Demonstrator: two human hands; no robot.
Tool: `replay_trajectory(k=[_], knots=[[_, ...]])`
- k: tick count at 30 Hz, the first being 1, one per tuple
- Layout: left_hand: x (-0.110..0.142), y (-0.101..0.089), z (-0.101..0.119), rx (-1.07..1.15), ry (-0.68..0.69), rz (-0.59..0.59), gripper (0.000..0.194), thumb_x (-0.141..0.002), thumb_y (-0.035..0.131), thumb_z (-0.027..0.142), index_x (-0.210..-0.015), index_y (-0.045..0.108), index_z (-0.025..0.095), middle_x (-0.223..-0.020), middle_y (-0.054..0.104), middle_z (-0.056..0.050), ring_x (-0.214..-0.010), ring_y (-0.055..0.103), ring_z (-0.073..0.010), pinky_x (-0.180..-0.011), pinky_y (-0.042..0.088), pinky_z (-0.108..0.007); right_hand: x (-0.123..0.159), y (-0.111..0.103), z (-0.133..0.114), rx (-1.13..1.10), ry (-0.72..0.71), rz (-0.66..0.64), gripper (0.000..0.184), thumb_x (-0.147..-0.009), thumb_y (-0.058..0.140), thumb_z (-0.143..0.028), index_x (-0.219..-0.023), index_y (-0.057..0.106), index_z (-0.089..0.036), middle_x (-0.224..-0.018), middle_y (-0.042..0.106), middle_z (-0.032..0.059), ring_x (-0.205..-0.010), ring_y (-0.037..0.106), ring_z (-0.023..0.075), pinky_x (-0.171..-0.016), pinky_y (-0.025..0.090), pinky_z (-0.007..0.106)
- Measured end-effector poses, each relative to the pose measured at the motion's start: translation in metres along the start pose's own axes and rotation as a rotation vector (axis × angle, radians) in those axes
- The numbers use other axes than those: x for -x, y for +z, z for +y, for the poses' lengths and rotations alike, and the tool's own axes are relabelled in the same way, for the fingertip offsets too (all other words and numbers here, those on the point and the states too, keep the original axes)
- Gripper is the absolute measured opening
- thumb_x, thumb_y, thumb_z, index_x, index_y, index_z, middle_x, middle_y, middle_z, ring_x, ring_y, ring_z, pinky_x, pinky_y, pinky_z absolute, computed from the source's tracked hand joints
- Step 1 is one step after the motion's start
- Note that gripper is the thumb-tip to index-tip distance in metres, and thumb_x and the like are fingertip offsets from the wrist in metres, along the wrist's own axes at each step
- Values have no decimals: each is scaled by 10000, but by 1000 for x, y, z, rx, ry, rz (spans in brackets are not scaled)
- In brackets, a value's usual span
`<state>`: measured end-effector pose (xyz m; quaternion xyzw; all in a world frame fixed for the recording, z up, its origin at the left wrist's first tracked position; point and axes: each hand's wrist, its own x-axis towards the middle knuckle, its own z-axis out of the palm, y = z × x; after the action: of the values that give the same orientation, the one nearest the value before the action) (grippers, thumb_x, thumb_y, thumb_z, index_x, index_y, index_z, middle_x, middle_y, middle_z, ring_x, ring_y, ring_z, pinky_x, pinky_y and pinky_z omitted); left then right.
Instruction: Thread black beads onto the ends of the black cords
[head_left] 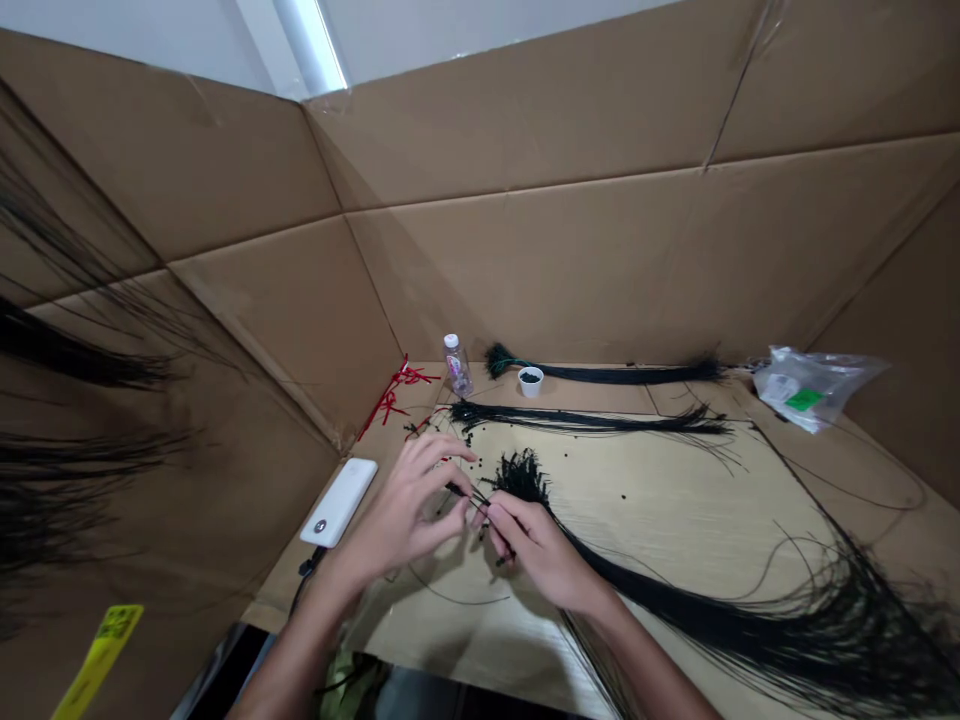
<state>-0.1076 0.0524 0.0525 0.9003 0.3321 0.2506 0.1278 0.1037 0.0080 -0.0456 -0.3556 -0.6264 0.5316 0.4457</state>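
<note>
- Left hand (401, 515): curled, nearly closed, black strands (465, 493) pinched at fingertips.
- Right hand (536, 550): nearly closed, same strands pinched, just beside left hand.
- Long black fibre bundle (697, 620): lying across pale board (675, 520), from right hand toward lower right.

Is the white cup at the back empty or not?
Not empty: dark granules show inside the small round white cup; their depth cannot be told.

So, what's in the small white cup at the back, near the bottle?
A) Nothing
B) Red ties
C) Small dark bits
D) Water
C: the white cup beside the bottle shows small dark bits filling its top.
</note>
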Motion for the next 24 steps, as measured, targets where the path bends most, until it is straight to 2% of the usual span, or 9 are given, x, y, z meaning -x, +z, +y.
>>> replay_trajectory(k=[3, 6, 12, 14, 16, 18, 19, 21, 24], knots=[[-1, -6, -7, 250, -44, -79, 104, -992, 648, 180, -939, 729, 217, -1075, 808, -52, -996, 759, -216, -926, 576, -333, 4, -7, -9, -39, 8, -8, 540, -1177, 438, -650, -951, 696, -233, -785, 577, -26, -732, 541, 193, -701, 421, 306], [-5, -8, -13, 360, -76, -52, 87, -954, 705, 189, -889, 759, 206, -922, 814, -39, -878, 767, -200, -834, 577, -300, 4, -14, -14, -44, 9, 0, 543, -1148, 506, -673, -950, 744, -227, -876, 635, 3, -832, 565, 213, -780, 429, 321], [-15, -4, -18, 387, -158, -28, 118, -1011, 721, 300, -979, 782, 204, -956, 816, -53, -900, 765, -205, -869, 598, -321, 0, -19, -7, -110, 56, 9, 560, -1109, 527, -740, -937, 689, -233, -783, 557, -30, -695, 535, 184, -662, 413, 300], [-9, 10, -13, 381, -209, 102, 188, -1018, 731, 323, -1176, 746, 222, -1148, 801, -74, -1061, 760, -228, -959, 602, -348, -2, -18, 0, -135, 63, 46, 569, -1100, 530, -758, -933, 668, -232, -770, 506, -44, -666, 475, 170, -626, 368, 292], [2, 34, -3, 328, -283, 351, 397, -989, 775, 353, -1349, 646, 246, -1365, 716, -104, -1263, 693, -265, -1062, 579, -388, -4, -15, 7, -159, 68, 89, 570, -1094, 536, -763, -922, 649, -232, -774, 479, -51, -659, 425, 162, -612, 332, 291], [17, 63, 10, 242, -404, 601, 345, -999, 756, 379, -1286, 617, 249, -1280, 696, -96, -1196, 685, -260, -1021, 580, -381, -6, -13, 14, -183, 74, 114, 558, -1095, 539, -755, -921, 635, -234, -758, 462, -58, -650, 406, 159, -605, 312, 291], [24, 78, 17, 246, -461, 617, 273, -1008, 744, 392, -1204, 624, 245, -1146, 705, -72, -1061, 700, -240, -928, 591, -354, -7, -12, 17, -193, 78, 121, 549, -1100, 536, -746, -924, 630, -235, -745, 452, -63, -643, 399, 159, -600, 305, 290], [35, 104, 29, 325, -530, 508, 240, -985, 764, 397, -1118, 654, 231, -980, 703, -38, -888, 691, -216, -805, 584, -322, -7, -11, 22, -204, 84, 131, 530, -1110, 530, -727, -939, 630, -235, -729, 444, -66, -639, 396, 160, -594, 302, 288], [38, 130, 40, 493, -616, 425, 236, -951, 795, 412, -1017, 695, 210, -842, 708, -18, -766, 674, -197, -711, 557, -298, -6, -8, 26, -190, 85, 152, 496, -1126, 537, -682, -958, 653, -230, -770, 498, -48, -680, 440, 167, -618, 345, 286]])
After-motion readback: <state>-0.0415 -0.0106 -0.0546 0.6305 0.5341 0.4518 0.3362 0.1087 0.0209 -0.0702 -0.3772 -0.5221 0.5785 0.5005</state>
